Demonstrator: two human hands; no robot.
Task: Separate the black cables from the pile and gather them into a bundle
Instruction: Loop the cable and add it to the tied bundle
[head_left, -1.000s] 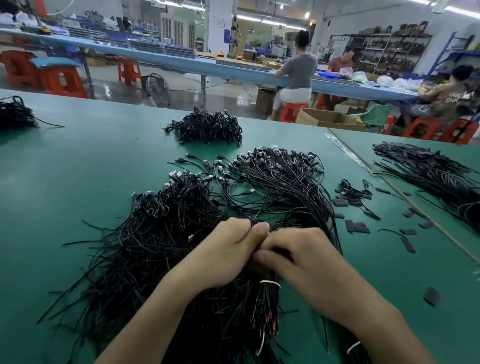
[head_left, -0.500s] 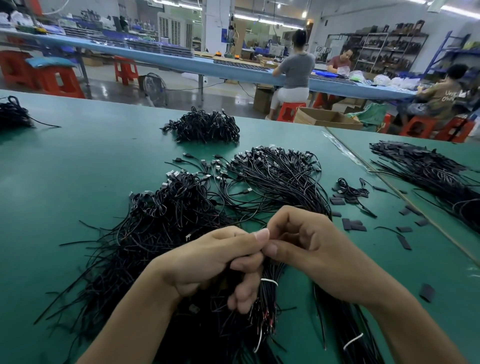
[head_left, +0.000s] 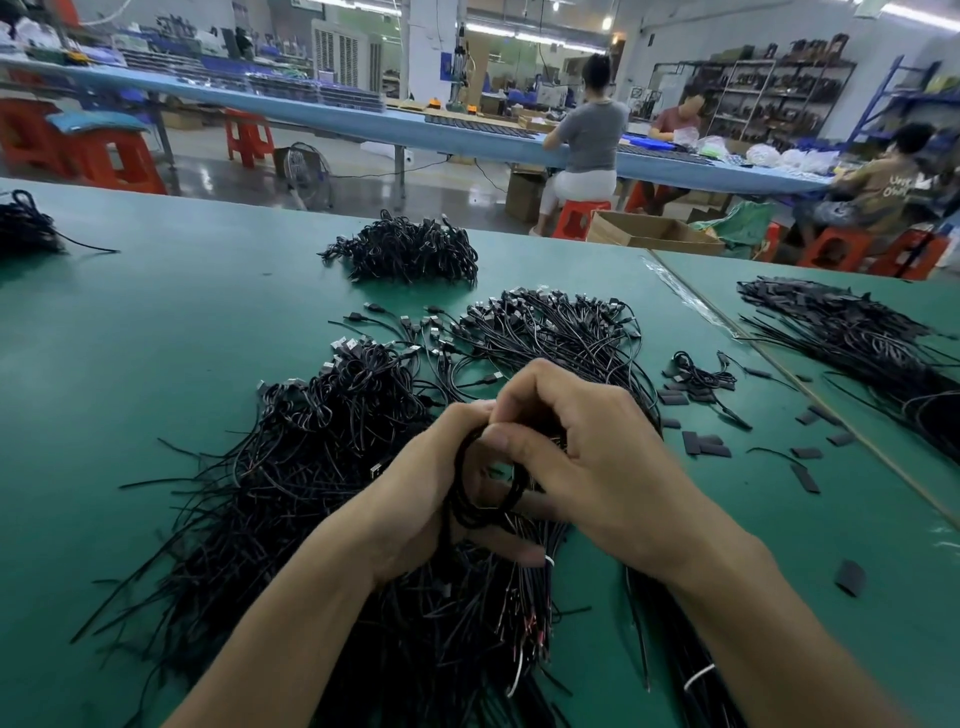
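Most of the pile (head_left: 311, 457) on the surface (head_left: 156, 338) lies unsorted. Your L hand (head_left: 415, 483) & R hand (head_left: 587, 452) both curl round a small loop of black cables (head_left: 460, 499); bundle barely begun, I'd judge.

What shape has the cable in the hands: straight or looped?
Looped: the cable curves in a ring between left hand and right hand.

Your counter (head_left: 156, 364) has a matt green covering, smooth, with a faint sheen under the lamps. The black cables (head_left: 311, 467) in front of you have smooth plastic jackets with a dull gloss, and their plugs (head_left: 345, 344) end in bright metal shells. The flat black pieces (head_left: 706, 446) to your right look matt. The clear tape strip (head_left: 675, 291) is glossy. Beyond, the box (head_left: 649, 231) is plain brown cardboard, the red stools (head_left: 124, 161) are shiny plastic, and the floor (head_left: 363, 192) is polished and reflective.
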